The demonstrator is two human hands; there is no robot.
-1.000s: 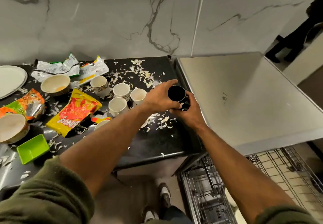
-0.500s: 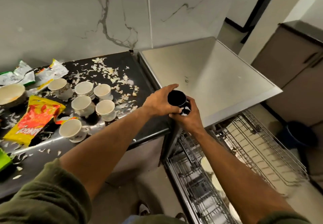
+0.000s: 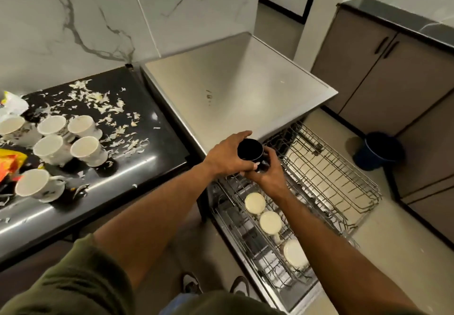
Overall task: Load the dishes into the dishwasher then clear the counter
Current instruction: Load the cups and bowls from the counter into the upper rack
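Both hands — left hand, right hand — grip the black cup above the rack; a loosened grip risks dropping it.

I count 6 white cups on the counter: back row of 3, middle pair, 1 nearest the edge. 1 black cup between 2 hands, left and right. 3 white dishes in the lower rack. 2 racks: upper, lower. 1 blue bucket on the floor. Scraps on the counter: too many to count.
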